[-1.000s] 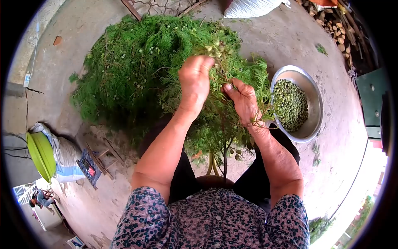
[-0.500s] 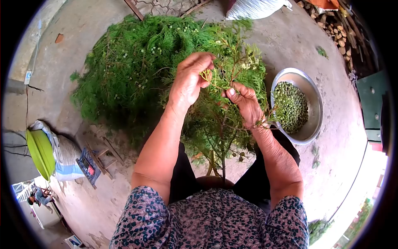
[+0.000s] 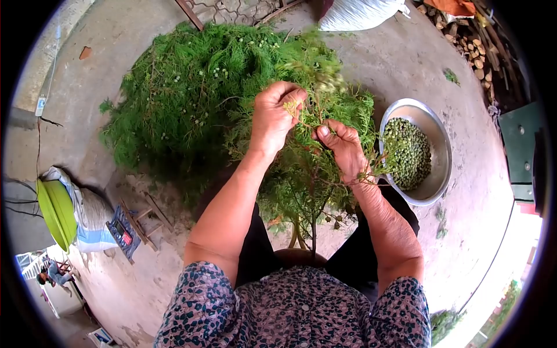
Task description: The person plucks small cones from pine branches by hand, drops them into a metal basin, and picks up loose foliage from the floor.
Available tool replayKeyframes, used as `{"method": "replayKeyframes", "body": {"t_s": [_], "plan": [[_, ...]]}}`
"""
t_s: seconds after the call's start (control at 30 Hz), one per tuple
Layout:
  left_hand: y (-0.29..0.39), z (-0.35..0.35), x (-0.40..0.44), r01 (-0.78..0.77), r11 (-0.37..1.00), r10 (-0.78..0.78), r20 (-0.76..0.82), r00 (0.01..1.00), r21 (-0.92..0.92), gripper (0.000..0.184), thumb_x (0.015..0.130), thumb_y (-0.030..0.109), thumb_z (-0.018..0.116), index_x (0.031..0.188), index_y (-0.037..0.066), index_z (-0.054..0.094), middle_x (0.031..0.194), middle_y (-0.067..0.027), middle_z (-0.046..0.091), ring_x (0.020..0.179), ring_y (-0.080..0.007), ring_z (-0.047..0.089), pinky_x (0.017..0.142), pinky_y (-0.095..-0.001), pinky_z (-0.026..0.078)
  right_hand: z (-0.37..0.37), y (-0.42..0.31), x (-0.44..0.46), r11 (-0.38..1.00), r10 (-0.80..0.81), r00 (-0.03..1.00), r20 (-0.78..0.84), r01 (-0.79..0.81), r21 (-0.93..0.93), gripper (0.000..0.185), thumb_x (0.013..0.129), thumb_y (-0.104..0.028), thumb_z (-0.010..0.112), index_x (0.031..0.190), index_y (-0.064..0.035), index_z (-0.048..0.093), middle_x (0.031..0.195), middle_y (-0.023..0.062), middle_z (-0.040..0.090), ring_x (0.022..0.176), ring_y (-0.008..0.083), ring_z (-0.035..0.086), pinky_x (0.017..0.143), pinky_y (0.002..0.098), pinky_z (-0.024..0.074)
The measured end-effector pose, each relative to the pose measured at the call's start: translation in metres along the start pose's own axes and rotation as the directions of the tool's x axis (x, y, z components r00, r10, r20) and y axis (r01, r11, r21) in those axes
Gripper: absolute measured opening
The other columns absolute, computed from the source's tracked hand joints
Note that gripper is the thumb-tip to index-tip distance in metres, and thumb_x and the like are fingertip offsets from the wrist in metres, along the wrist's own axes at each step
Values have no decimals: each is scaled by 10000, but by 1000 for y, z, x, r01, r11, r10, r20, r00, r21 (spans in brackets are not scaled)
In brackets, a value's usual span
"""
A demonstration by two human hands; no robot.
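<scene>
Over the greenery in front of me, my left hand (image 3: 275,116) has its fingers pinched at a leafy sprig; whether a cone sits between the fingertips I cannot tell. My right hand (image 3: 345,149), just to the right and slightly nearer, grips a thin evergreen branch (image 3: 318,110) between thumb and fingers. Pale green cones at the branch's far end are smeared by motion. A big heap of cut evergreen branches (image 3: 174,98) with small round cones lies on the floor at left. Beside my right hand stands a metal bowl (image 3: 445,151) partly filled with small green cones (image 3: 409,156).
A white sack (image 3: 360,14) lies at the far edge, with stacked firewood (image 3: 473,49) at upper right. To the left are a green basin (image 3: 57,214), a second sack (image 3: 93,223) and a small wooden stool (image 3: 145,217). Another person (image 3: 53,275) is distant at lower left.
My left hand has shifted a little right, towards my right hand, and its fingers have drawn in on the sprig. The branch's far end has swung left. My right hand keeps its grip.
</scene>
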State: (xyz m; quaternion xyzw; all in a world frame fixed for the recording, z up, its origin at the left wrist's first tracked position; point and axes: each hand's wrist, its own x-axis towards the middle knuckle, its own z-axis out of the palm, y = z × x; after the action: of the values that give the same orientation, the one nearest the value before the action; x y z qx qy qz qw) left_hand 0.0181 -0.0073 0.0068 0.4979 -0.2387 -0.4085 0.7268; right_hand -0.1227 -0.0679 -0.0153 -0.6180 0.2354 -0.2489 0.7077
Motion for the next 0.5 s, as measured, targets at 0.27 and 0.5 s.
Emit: {"method": "replayKeyframes", "body": {"t_s": [0.27, 0.5], "plan": [[-1, -11, 8, -33, 960, -34, -233, 972, -277, 25, 806, 80, 598, 807, 60, 583, 716, -37, 559, 501, -69, 443, 383, -199, 339, -2, 13, -2, 995, 38, 993, -113, -48, -88, 125, 866, -115, 544, 852, -7, 606, 761, 8, 606, 716, 71, 492, 710, 220, 399], [9, -1, -14, 34, 903, -137, -210, 968, -429, 156, 861, 126, 545, 962, 7, 557, 772, -38, 539, 638, -104, 479, 530, -201, 411, -13, 29, 2, 990, 81, 913, -400, -120, -75, 187, 856, -167, 553, 861, 16, 590, 699, 66, 593, 617, 149, 493, 598, 299, 409]]}}
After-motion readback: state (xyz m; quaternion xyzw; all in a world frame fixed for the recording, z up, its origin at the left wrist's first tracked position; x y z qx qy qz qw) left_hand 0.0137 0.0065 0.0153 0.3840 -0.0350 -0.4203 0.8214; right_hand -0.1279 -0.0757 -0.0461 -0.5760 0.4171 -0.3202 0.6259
